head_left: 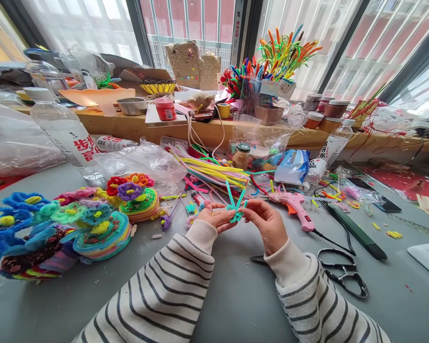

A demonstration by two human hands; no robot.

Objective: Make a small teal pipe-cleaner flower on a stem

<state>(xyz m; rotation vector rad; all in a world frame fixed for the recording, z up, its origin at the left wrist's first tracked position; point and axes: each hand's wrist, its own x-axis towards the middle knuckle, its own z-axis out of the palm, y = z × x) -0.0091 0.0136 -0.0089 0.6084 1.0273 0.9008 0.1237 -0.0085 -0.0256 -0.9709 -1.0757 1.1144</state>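
Between my two hands is a turquoise pipe cleaner flower (237,215), with looped petals low down and straight ends sticking up. My left hand (214,218) holds it from the left, the fingers reaching beneath it. From the right, my right hand (266,221) pinches one of its strands between thumb and fingertips. A pink glue gun (295,206) lies just right of my right hand. Black-handled scissors (343,271) rest on the table, their blade tip partly hidden behind my right wrist. Behind the flower is a heap of loose pipe cleaners (214,169), mostly yellow and pink.
Finished pipe cleaner flowers (67,209) on layered round bases fill the left side. A water bottle (62,128) stands behind them. A dark green bar-shaped tool (359,231) and a white mouse (427,259) lie at right. A cluttered wooden ledge (136,126) runs along the window.
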